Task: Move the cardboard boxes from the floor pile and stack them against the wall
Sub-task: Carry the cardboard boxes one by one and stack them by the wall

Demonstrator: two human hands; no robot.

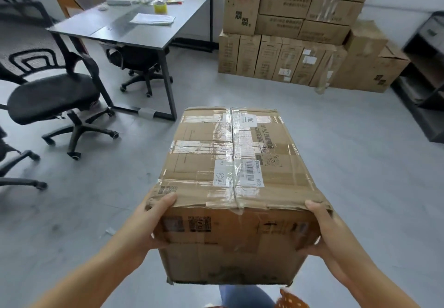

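A long rectangular cardboard box (235, 178) is held off the grey floor (360, 163) in front of the person, its near end facing the camera and its far end pointing toward the stack of cardboard boxes (300, 31) against the wall. Its corrugated brown surface is creased and scuffed, the near top edge crumpled, and glossy clear packing tape runs lengthwise down the middle and across in several bands; white printed labels with barcodes sit beside the centre seam, and dark printed codes mark the near end face. The left hand (153, 223) grips the box's near left corner, thumb laid flat over the top edge and fingers curled round the side and underneath. The right hand (319, 230) holds the near right corner the same way, thumb on top; its fingers seem to wrap under the end face, though they are mostly hidden. Beyond the box, the stack shows a bottom row of tall narrow cartons standing upright, with flatter cartons layered above. Left of the box stands a grey-topped desk (144, 28) on dark metal legs, littered with papers, wires and a yellow tape roll (160, 7), and nearer on that side are black mesh office chairs (55, 96) on castors.
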